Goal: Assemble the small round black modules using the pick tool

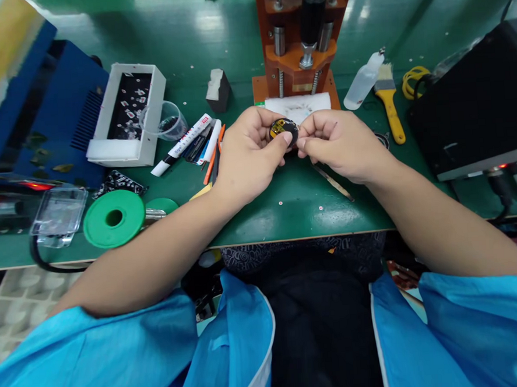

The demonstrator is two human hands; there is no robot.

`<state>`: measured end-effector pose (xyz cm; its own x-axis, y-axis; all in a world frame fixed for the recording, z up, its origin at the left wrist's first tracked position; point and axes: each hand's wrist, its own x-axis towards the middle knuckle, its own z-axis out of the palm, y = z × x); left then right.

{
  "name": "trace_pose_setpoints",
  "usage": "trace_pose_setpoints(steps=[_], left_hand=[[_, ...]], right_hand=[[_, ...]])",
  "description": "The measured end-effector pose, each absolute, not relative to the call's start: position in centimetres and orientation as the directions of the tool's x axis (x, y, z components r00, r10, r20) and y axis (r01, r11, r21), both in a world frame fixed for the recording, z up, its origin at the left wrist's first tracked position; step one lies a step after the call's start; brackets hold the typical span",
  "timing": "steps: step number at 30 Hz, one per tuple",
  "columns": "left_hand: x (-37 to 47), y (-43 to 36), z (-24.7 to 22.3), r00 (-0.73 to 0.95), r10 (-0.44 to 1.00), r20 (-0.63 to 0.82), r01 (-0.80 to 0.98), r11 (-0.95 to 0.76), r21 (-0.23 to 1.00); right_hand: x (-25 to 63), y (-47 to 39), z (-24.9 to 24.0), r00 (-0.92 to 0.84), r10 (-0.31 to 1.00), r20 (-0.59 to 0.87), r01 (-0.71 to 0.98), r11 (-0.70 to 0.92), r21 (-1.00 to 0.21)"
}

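Between thumb and fingers, my left hand (251, 156) grips a small round black part (283, 131) with a yellow, gold-marked inner face. It is held up above the bench, in front of the orange press. My right hand (341, 144) is at the part's right edge, thumb and forefinger pinched together. Whatever those fingertips hold, if anything, is too small to make out. A thin, dark-tipped stick (334, 183) lies on the green bench below my right hand.
An orange hand press (300, 56) stands behind my hands, a white pad (299, 104) at its base. To the left are a white tray (152, 115), a clear cup (166, 120), markers (189, 136) and a green spool (111, 220). A bottle (362, 82) and brush (388, 104) lie right, beside a black box (476, 104).
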<state>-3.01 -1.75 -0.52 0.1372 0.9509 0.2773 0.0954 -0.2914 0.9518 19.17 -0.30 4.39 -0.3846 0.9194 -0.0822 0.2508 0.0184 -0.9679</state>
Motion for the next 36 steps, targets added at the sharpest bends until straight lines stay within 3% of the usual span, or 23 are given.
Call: trace_pose_setpoints(steps=[7,12,20,36], left_hand=[[-2.7,-2.7,-0.7,0.1,0.868,0.486,0.32,-0.49,0.811],[-2.6,-3.6,-0.1,0.132,0.86,0.493,0.5,-0.487,0.716],[-2.9,-4.0,0.9,0.251,0.799,0.547,0.515,-0.589,0.623],[-3.4,-2.8,1.2,0.184,0.905,0.383,0.38,-0.425,0.822]], right_hand=[[19.2,-0.3,4.3,-0.4,0.915,0.047,0.372,0.209,-0.904],[19.3,-0.4,4.3,-0.42,0.903,0.09,0.466,0.3,-0.833],[19.2,-0.3,4.2,-0.454,0.884,0.116,0.486,0.355,-0.799],[19.9,0.0,5.2,-0.462,0.886,0.025,0.509,0.289,-0.811]])
